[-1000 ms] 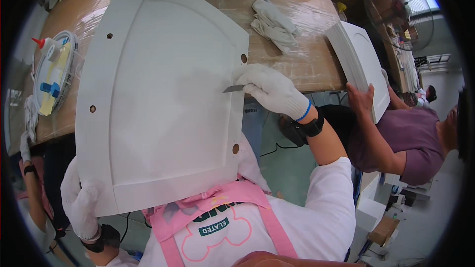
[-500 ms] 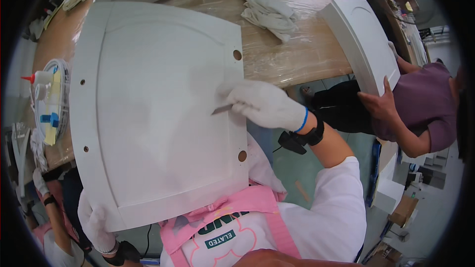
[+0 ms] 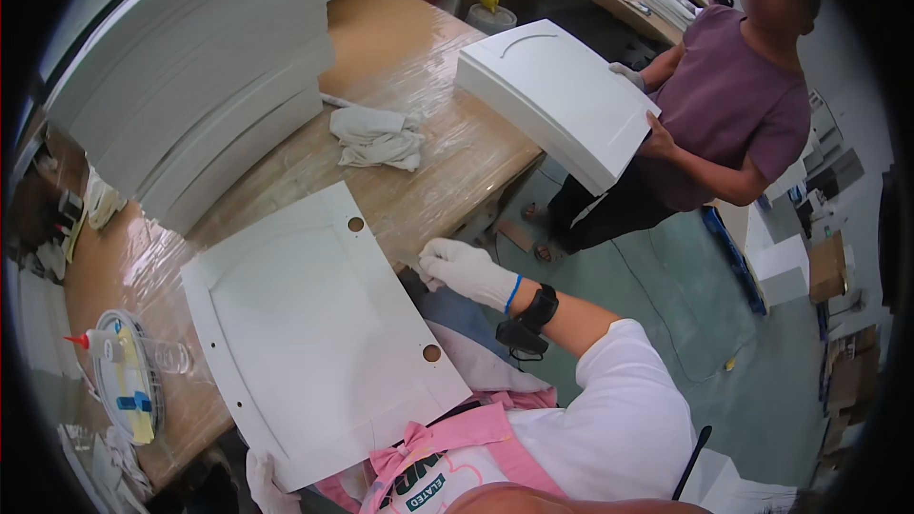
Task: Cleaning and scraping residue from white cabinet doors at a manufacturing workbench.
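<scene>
A white cabinet door panel (image 3: 305,343) with round holes along two sides lies tilted across the table edge, its near end towards my body. My left hand (image 3: 269,484), in a white glove, is closed on the panel's near left corner; its fingertips are partly hidden. My right hand (image 3: 468,271), gloved in white with a blue cuff, is raised off the panel's right edge. Its closed fingers pinch a small flat scraper blade (image 3: 409,258), of which only the tip shows.
A tall stack of white panels (image 3: 219,86) stands on the film-covered table (image 3: 457,167), beside a crumpled white cloth (image 3: 376,138). At left a round lid (image 3: 119,381) carries a red-tipped bottle (image 3: 100,344). On the right a co-worker (image 3: 733,105) holds white panels (image 3: 562,105).
My right hand has lifted off the panel with the blade and moved past its right edge. The view has swung right and up; the co-worker now stands more upright in it.
</scene>
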